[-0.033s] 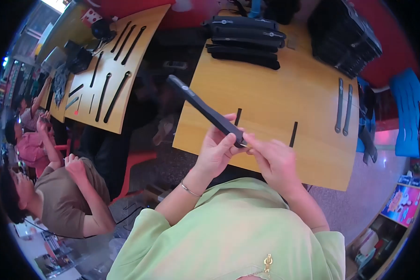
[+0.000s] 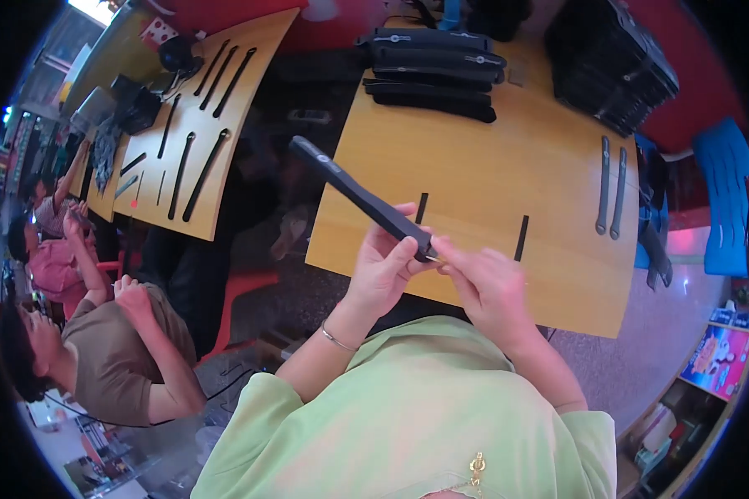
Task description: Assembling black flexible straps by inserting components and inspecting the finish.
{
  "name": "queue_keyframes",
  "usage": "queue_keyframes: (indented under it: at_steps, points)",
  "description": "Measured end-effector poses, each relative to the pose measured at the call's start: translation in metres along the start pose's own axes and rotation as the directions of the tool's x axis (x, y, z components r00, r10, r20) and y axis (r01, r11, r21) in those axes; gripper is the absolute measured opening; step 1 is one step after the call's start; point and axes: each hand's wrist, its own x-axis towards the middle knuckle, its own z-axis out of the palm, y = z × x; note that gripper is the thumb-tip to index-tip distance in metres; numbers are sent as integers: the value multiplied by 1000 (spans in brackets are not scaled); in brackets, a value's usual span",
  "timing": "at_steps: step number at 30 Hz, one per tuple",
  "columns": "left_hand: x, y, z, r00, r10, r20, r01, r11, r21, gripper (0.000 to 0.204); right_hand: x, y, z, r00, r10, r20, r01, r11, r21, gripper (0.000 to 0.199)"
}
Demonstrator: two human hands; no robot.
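My left hand (image 2: 384, 264) is closed round the near end of a long black strip (image 2: 354, 193), which has a light mark near its far tip. The strip slants up and away to the left above the table. At its near end my right hand (image 2: 493, 287) is closed, thumb and forefinger pinched together. A small pale, shiny bit shows by those fingertips, too small to name. On the table lie two short black strips, one (image 2: 422, 208) just beyond my left fingers and another (image 2: 521, 238) to the right of my right hand.
Stacked dark padded pieces (image 2: 437, 62) lie at the back of my table (image 2: 474, 158), beside a big black bundle (image 2: 612, 66). Two long dark strips (image 2: 603, 187) lie near its right edge. A second table (image 2: 245, 91) with more strips stands left, where co-workers sit (image 2: 125, 349).
The far tip of the long strip has shifted slightly to the left, and the view has moved a little. Both hands keep nearly the same place and hold.
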Motion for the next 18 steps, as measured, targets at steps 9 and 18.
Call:
queue_keyframes:
  at_steps: [9,18]
  points:
    - [8,-11,12,995,99,6,-99,991,87,38,-12,13,0,998,44,-55,-48,997,-60,38]
    - [14,-13,20,986,165,-1,-161,961,224,40,-12,22,-2,994,79,-71,-81,996,-34,38]
